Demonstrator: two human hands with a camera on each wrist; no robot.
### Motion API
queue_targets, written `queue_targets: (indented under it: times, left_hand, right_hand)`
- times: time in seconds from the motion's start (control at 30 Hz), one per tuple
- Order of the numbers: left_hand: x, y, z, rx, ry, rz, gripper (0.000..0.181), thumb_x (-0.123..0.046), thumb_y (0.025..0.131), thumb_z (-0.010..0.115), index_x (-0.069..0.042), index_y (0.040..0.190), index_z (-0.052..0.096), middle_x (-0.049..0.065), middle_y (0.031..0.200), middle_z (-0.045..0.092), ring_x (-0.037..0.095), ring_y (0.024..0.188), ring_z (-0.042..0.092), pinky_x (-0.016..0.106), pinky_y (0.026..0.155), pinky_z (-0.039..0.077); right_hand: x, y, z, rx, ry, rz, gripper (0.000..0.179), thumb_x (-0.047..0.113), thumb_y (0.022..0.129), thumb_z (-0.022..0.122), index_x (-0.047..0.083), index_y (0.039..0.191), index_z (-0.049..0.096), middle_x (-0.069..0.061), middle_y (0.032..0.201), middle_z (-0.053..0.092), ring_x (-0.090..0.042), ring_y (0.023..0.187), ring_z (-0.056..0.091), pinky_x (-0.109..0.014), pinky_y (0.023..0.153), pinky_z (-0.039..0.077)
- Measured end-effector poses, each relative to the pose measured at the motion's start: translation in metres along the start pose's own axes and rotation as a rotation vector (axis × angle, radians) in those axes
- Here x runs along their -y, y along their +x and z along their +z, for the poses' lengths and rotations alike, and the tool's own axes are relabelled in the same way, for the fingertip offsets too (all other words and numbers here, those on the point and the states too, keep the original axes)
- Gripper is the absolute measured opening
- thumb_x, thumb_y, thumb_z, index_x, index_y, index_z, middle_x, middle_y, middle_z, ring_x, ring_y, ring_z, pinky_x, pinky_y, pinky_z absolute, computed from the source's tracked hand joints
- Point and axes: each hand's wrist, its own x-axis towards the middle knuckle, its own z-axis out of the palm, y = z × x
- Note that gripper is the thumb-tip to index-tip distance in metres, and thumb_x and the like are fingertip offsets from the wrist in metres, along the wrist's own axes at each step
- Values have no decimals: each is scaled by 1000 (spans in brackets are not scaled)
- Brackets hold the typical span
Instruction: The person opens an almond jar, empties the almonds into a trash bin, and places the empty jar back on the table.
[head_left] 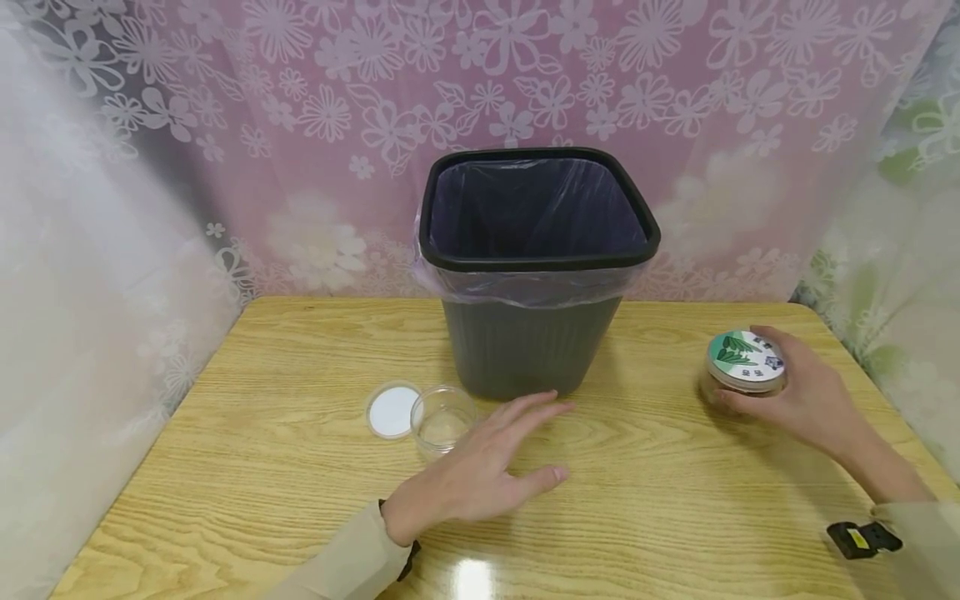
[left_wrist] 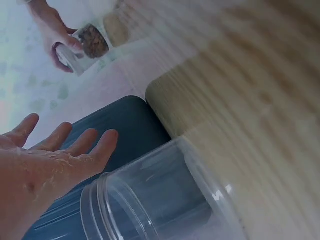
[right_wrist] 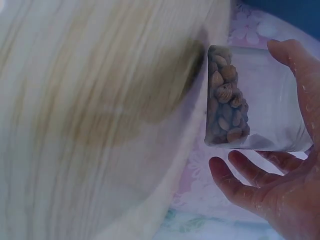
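Observation:
At the table's right side my right hand (head_left: 813, 404) grips a clear jar with a green and white lid (head_left: 746, 356), fingers and thumb around its upper part. In the right wrist view, almonds and other nuts (right_wrist: 227, 100) fill the lower part of this jar. It appears to be just above the table. My left hand (head_left: 483, 467) holds nothing, its fingers extended and spread. Beside that hand stands an open clear jar (head_left: 442, 417), partly hidden by it in the head view. A round clear lid with a white disc (head_left: 393, 411) lies left of the open jar.
A dark bin (head_left: 532, 350) with a black rim and a thin plastic liner stands at the back middle of the wooden table (head_left: 300, 500). Flowered curtains (head_left: 322, 125) hang behind and along both sides.

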Motion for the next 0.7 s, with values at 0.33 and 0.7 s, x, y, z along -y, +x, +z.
queue_targets:
  times: [0.33, 0.7]
  left_hand:
    - [-1, 3, 0, -5, -191, -101, 59, -54, 102, 52, -42, 157, 34, -5, 166, 34, 23, 149, 40, 57, 118, 38]
    - [-3, 5, 0, -12, -395, -163, 49, -45, 103, 56, -39, 150, 46, -10, 154, 48, 24, 140, 51, 42, 110, 50]
  right_hand:
    - [27, -5, 5, -36, 81, -104, 114, 14, 63, 97, -6, 153, 29, -37, 132, 45, -51, 110, 50, -31, 85, 43]
    - [53, -16, 12, -1, 78, -213, 112, 10, 55, 99, 0, 148, 36, -26, 129, 55, -28, 115, 55, -8, 80, 35]
